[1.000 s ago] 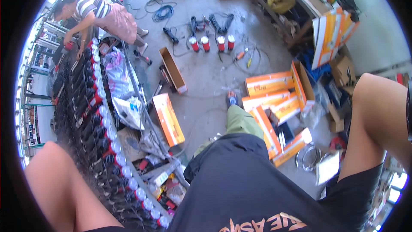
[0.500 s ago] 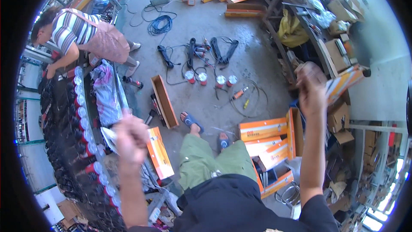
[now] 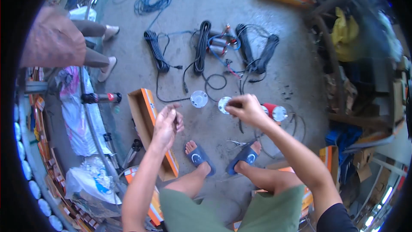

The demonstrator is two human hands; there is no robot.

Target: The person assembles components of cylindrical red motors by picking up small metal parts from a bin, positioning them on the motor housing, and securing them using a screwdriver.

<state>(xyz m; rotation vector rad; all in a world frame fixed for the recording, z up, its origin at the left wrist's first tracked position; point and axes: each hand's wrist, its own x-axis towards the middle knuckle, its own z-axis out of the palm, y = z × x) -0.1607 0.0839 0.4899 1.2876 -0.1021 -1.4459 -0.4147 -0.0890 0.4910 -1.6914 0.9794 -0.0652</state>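
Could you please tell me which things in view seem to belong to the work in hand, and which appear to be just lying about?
Likely in the work:
- round white cap, nearest the right hand
- round clear cap, ahead of the left hand
- red cylinder
- black cable bundles

Apparently lying about:
- yellow bag
- white plastic bag
- pink-and-white sack

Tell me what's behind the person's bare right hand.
Around the bare right hand, a round, pale disc, partly covered, shows to the left, and a red cylindrical piece to the right, against grey floor. Whatever the hand itself covers cannot be seen.
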